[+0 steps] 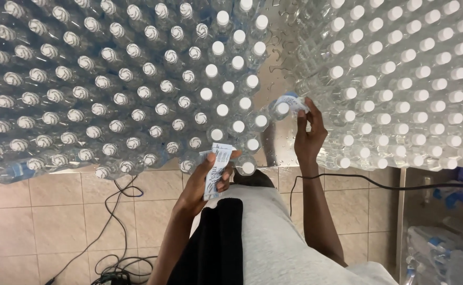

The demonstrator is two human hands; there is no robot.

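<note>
nearest the camera is the person's pale grey shirt with a black strap or cloth hanging down its front (pixel 215 243), above a floor of beige square tiles (pixel 47 221) where black cables (pixel 116 232) loop and trail to the lower left. the left hand (pixel 205 182) is raised just off the table's near edge, its grip clenched on a small stack of white paper labels with blue print (pixel 216 164), thumb pressed over the top sheet. the right hand (pixel 309 134) reaches further, over the shiny metal table (pixel 279 145), which is wet with scattered drops; its fingertips pinch a white and blue label (pixel 295 103) held against a clear plastic bottle with a white cap (pixel 281 109) standing alone in the gap. to the left of that gap stands a dense block of clear bottles, the nearer columns with plain white caps (pixel 222 110), the further ones with white caps under swirled wrap (pixel 73 89). to the right a second mass of clear bottles with white caps (pixel 411 79) fills the table to the far edge. a thin black cord (pixel 379 184) runs across below the table at right, and lower right a metal frame holds bundled bottles with blue parts (pixel 442 253), blurred.
</note>
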